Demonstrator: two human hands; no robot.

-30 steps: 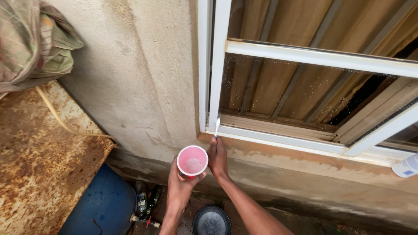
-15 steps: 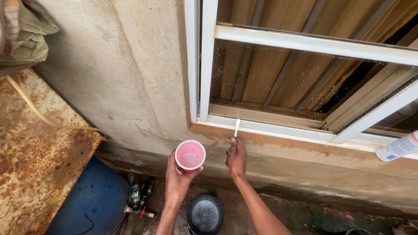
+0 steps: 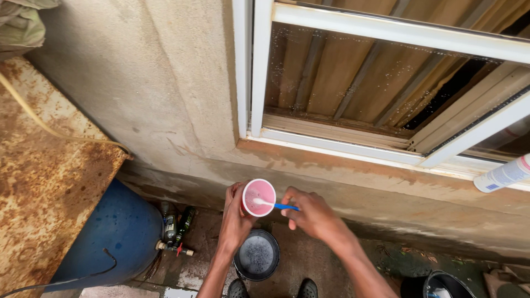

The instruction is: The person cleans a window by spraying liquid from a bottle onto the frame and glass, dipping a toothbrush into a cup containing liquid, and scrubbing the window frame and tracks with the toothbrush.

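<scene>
Dipping step: left hand (image 3: 236,218) grasps pink cup (image 3: 258,197) at frame centre, right hand (image 3: 310,212) grasps toothbrush (image 3: 274,205), bristles inside; next calls for lifting brush clear.

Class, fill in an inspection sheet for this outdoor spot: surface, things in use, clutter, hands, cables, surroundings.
Surface: rusty metal sheet at left; stained window ledge.
Things in use: pink cup tilted, toothbrush head inside it.
Clutter: black bucket, bottles, spray can on the ledge.
Hands: left hand holds the cup; right hand holds the toothbrush.
Cables: black cable by the blue barrel.
Surroundings: concrete wall, white window frame.
</scene>
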